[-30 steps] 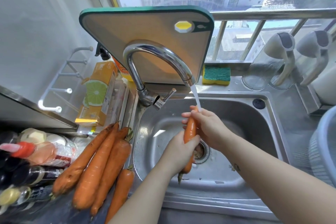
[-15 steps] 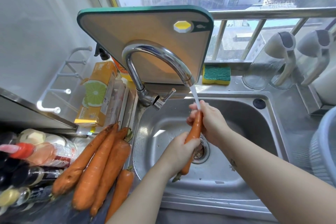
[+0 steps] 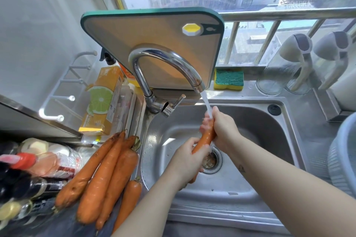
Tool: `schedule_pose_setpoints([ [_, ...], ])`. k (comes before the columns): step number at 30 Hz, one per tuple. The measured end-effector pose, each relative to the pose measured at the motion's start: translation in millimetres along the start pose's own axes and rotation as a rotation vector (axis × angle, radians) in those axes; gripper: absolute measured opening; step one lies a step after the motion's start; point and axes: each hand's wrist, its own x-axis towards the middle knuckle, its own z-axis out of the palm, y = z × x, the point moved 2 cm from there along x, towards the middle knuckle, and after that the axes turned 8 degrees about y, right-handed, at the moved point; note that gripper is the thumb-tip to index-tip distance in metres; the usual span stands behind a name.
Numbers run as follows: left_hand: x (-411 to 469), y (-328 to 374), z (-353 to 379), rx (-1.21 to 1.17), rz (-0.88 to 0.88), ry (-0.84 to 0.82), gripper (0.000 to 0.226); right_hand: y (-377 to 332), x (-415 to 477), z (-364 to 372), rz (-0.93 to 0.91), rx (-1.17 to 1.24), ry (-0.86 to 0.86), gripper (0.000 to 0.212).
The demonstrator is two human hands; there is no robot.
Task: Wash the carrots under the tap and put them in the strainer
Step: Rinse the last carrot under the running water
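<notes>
Here both hands hold one carrot [image 3: 206,137] over the stainless sink [image 3: 250,179]; the right hand [image 3: 224,130] has its fingers curled round the upper end, and the left hand [image 3: 185,161] grips the lower half, so that only the middle stretch and a bit of the tip below the left hand show. The carrot is tilted, its upper end away from the person and toward the tap [image 3: 165,61], its lower end nearer the body, above the drain [image 3: 213,161]; a thin stream of water [image 3: 206,104] falls from the curved chrome spout onto the carrot's top and the right hand's fingers.

On the counter just left of the sink lie several other carrots [image 3: 115,175], side by side, their leafy ends toward the wall; left of them stand bottles [image 3: 32,163], seen from above. Behind the carrots lies an orange box [image 3: 104,100] printed with a lime slice. A green-edged cutting board [image 3: 154,40] leans upright behind the tap, against the window rail; beside it on the ledge sits a green and yellow sponge [image 3: 228,80]. Farther right stand two clear jugs [image 3: 285,71] with grey handles. The strainer [image 3: 339,167], a pale ribbed basket, sits at the right edge, well apart from the hands and only partly in view; what it holds cannot be told.
</notes>
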Motion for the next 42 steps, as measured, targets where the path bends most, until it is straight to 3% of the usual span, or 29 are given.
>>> schedule_pose_setpoints([
  [2, 1.6, -0.4, -0.2, -0.042, -0.037, -0.003, 0.025, 0.8, -4.4, -1.5, -0.041, -0.017, -0.088, 0.035],
  [4, 2.9, -3.5, 1.4, -0.063, -0.055, -0.009, 0.012, 4.7, -10.9, -3.6, -0.198, -0.215, -0.136, 0.025],
  [7, 4.7, -7.7, 3.4, -0.058, -0.061, -0.017, 0.021, 7.9, -12.9, -5.1, -0.336, -0.379, -0.083, 0.019],
  [13, 2.9, -4.3, 6.1, 0.018, 0.032, -0.009, 0.032, 1.2, -1.8, -2.3, -0.085, -0.16, 0.127, 0.04],
  [16, 0.7, -3.6, 3.4, 0.05, 0.069, 0.052, 0.03, 0.6, -1.0, -3.5, 0.078, -0.02, 0.015, 0.036],
  [19, 3.9, -0.3, -0.9, 0.09, 0.083, 0.146, 0.028, 7.2, -6.8, -3.9, -0.032, -0.185, -0.134, 0.017],
  [23, 5.8, 5.9, -0.6, 0.18, 0.116, 0.172, 0.035, 12.5, -5.3, -2.6, -0.249, -0.373, -0.075, 0.015],
  [27, 1.7, 7.0, 2.0, 0.055, 0.029, 0.082, 0.042, 6.2, -0.5, 2.4, -0.102, -0.133, 0.031, 0.035],
  [30, -3.7, 2.7, 7.0, -0.07, -0.112, -0.086, 0.031, -0.5, -0.8, 6.2, 0.009, -0.028, 0.043, 0.04],
  [33, -5.1, 2.8, 7.1, -0.116, -0.053, -0.149, 0.014, -7.1, -4.5, 6.5, 0.123, 0.068, -0.008, 0.038],
  [39, 9.2, 11.0, 0.1, -0.322, -0.2, -0.078, 0.039, -5.5, -14.1, -8.6, 0.045, -0.317, -0.333, 0.021],
  [42, 12.9, 14.7, -2.8, -0.441, -0.346, -0.132, 0.05, -11.6, -13.4, -16.8, 0.082, -0.294, -0.406, 0.038],
])
